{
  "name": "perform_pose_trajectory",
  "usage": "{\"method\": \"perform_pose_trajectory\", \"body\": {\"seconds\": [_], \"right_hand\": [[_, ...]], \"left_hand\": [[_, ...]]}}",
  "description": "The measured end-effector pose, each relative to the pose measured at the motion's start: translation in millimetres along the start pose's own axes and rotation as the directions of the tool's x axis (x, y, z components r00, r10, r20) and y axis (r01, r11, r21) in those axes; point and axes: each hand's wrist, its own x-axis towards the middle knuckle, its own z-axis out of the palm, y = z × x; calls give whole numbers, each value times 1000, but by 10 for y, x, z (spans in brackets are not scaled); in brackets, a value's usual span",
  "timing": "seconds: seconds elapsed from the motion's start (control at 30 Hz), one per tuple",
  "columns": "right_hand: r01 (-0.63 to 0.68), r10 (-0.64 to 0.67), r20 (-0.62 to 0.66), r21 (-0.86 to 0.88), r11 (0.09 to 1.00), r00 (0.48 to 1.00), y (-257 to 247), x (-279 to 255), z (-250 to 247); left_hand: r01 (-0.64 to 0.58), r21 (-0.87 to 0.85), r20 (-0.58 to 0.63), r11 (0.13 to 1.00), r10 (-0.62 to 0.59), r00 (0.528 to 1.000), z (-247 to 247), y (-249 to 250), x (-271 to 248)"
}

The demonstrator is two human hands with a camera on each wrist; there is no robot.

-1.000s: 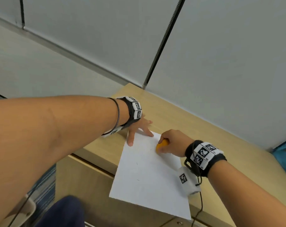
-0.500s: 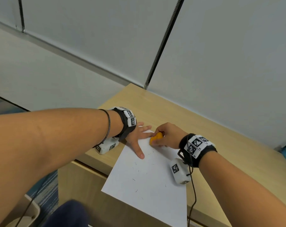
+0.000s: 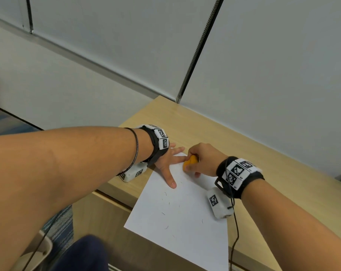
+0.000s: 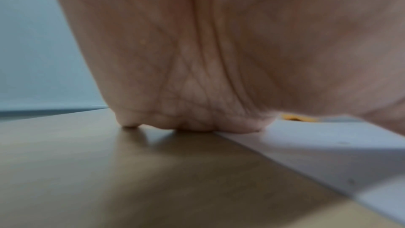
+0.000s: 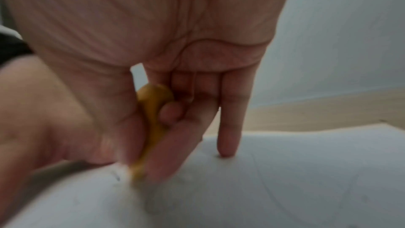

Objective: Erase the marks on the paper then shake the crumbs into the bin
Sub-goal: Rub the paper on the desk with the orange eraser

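Mostly erasing now. Head view: thin white paper sheet (image 3: 177, 218) lies at the worktop's (image 3: 244, 145) left front corner, its near part overhanging the front edge, dark crumbs scattered on it. Left hand (image 3: 166, 163) flat, fingers spread, pins the far corner. Right hand (image 3: 203, 159) pinches a small orange eraser (image 3: 189, 162), rubbing.

Left wrist view: palm on the sheet's edge.

Right wrist view: thumb and fingers (image 5: 173, 145) grip the eraser, tip on paper.

Judgement: sheet is light, floppy, creases easily; lift by opposite edges, kept level, or crumbs spill.

The white paper (image 3: 177, 214) lies flat under both hands, with tiny dark crumbs (image 3: 166, 227) on it. The orange eraser (image 3: 189, 162) sits in the right hand (image 3: 204, 160), touching the paper beside the left hand (image 3: 166, 163).
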Motion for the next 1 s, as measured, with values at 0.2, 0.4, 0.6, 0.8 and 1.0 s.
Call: {"method": "perform_pose_trajectory", "body": {"seconds": [0.2, 0.4, 0.6, 0.8, 1.0], "right_hand": [[26, -27, 146, 6, 1000, 989, 6, -26, -57], [32, -32, 4, 16, 999, 999, 22, -119, 88], [-79, 70, -160, -50, 996, 985, 120, -69, 98], [-19, 21, 63, -25, 1000, 998, 49, -86, 9], [-103, 95, -161, -44, 994, 982, 77, 13, 50]], "left_hand": [[-11, -24, -5, 1000, 11, 1000, -13, 39, -39], [-12, -16, -1, 1000, 12, 1000, 6, 11, -7], [-12, -14, 3, 1000, 12, 1000, 4, 15, -5], [2, -16, -4, 1000, -2, 1000, 2, 18, 13], [-6, -10, 3, 1000, 6, 1000, 6, 1, 27]]}}
